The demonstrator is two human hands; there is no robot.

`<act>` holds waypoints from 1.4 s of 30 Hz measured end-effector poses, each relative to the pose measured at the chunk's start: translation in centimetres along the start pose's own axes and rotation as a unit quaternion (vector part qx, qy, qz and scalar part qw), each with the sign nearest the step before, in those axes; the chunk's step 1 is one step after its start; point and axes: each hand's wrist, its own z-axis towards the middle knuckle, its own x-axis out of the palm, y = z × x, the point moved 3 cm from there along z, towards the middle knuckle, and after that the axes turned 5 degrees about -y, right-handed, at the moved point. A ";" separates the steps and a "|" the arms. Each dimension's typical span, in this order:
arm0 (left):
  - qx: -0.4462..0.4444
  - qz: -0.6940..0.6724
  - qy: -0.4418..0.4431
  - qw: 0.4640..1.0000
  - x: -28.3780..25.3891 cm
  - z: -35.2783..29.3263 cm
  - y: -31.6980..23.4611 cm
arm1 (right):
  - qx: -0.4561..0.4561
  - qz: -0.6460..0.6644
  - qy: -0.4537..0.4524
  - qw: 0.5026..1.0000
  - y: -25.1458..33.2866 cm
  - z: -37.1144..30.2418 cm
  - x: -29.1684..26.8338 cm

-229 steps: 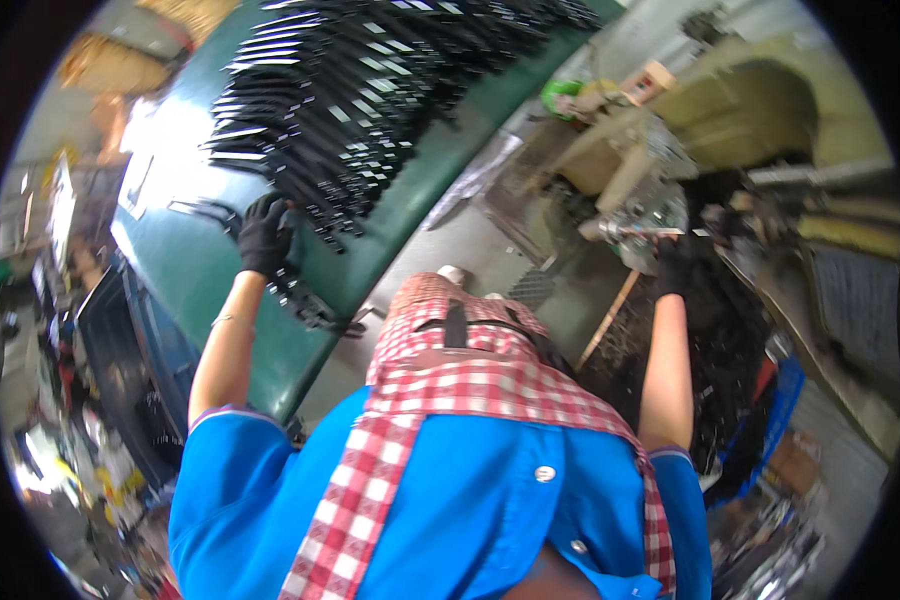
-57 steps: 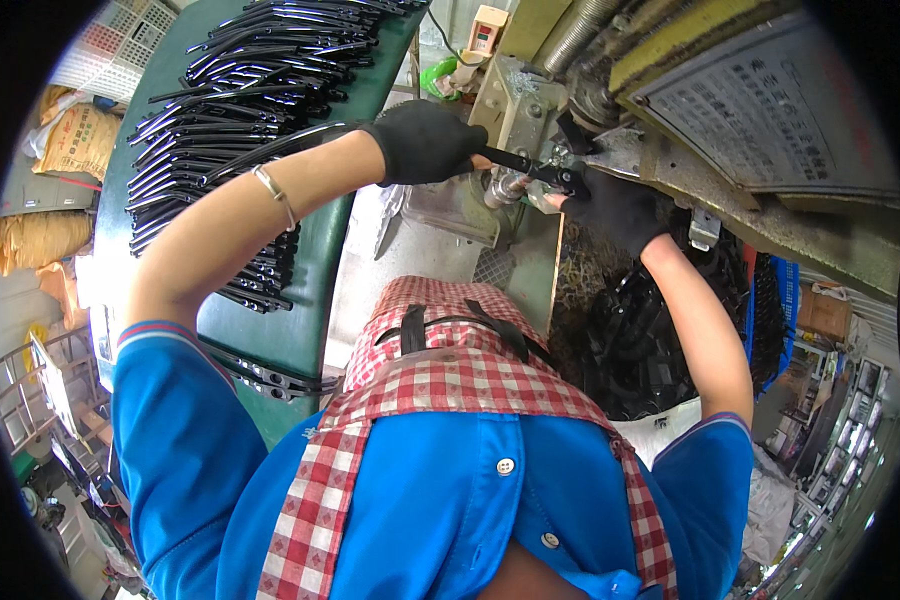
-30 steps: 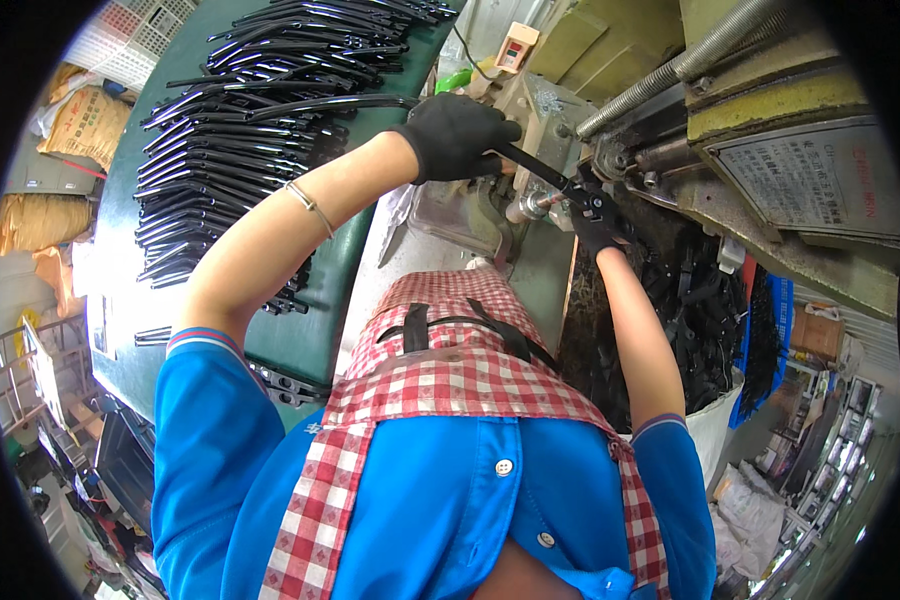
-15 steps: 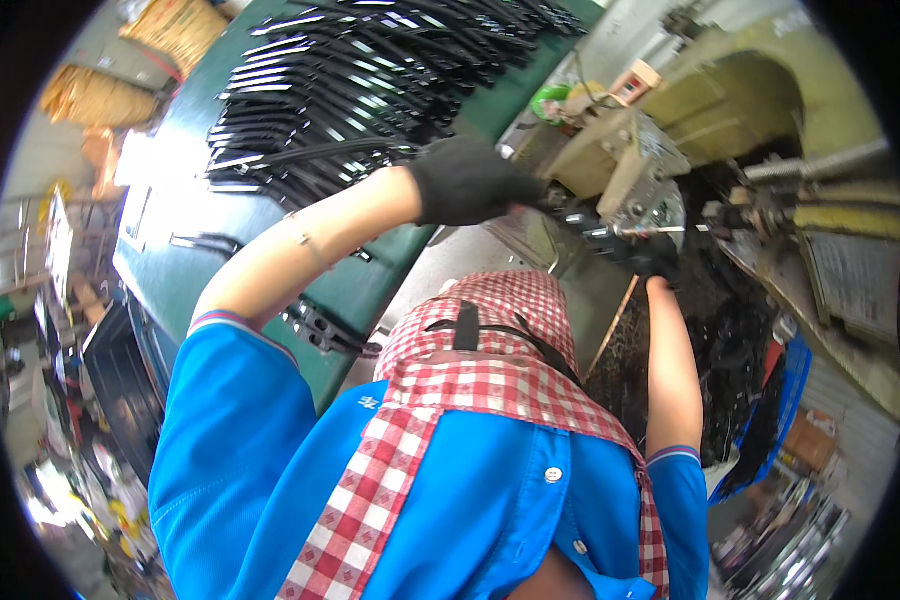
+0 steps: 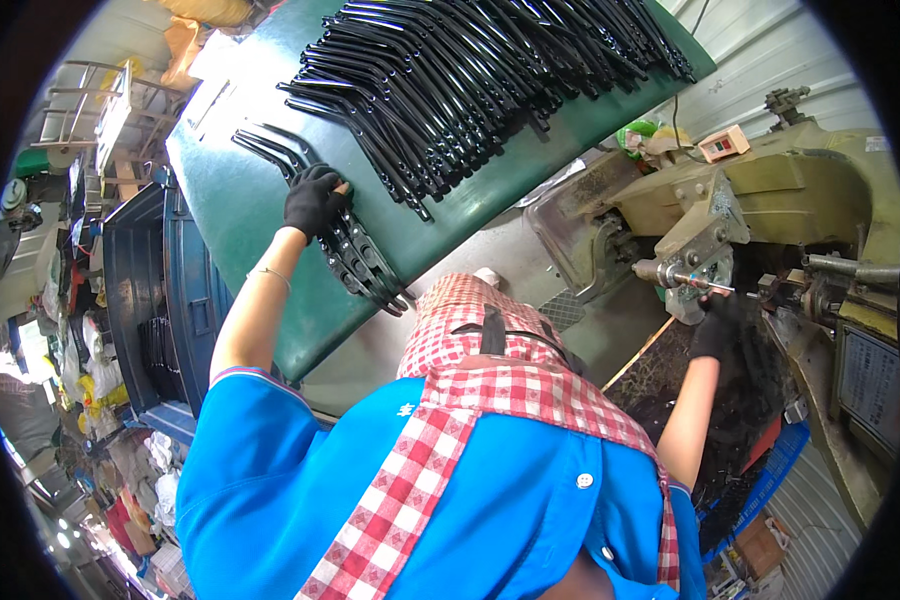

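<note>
The left hand (image 5: 317, 203) is curling its grip over a small row of black levers (image 5: 358, 262) lying on the green worktop (image 5: 295, 315); whether it is pinching one cannot be told. The right hand (image 5: 712, 330) is hovering beside a machine's metal spindle (image 5: 672, 273), its grip too dark to read.

left hand (image 5: 315, 203): hides middle of black linkages (image 5: 355, 265) along near edge of green table (image 5: 240, 220) | right hand (image 5: 710, 332): grip unclear | black bars (image 5: 445, 105): farthest cut off by picture's top
</note>
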 end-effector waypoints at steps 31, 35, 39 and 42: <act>0.382 -0.090 0.057 0.918 -4.4 12.6 -19.0 | 0.134 -0.698 -0.050 0.702 12.2 -15.9 -18.6; 0.402 -0.144 0.103 0.898 -6.9 9.9 -29.2 | -0.057 -0.522 0.025 0.851 14.7 -14.9 -12.4; 0.468 -0.143 0.139 0.861 -6.9 8.7 -36.2 | -0.045 -0.290 0.126 0.948 17.3 -15.0 -1.7; 0.500 -0.166 0.129 0.840 -7.8 8.3 -38.6 | -0.053 -0.334 0.158 0.928 18.8 -15.1 2.7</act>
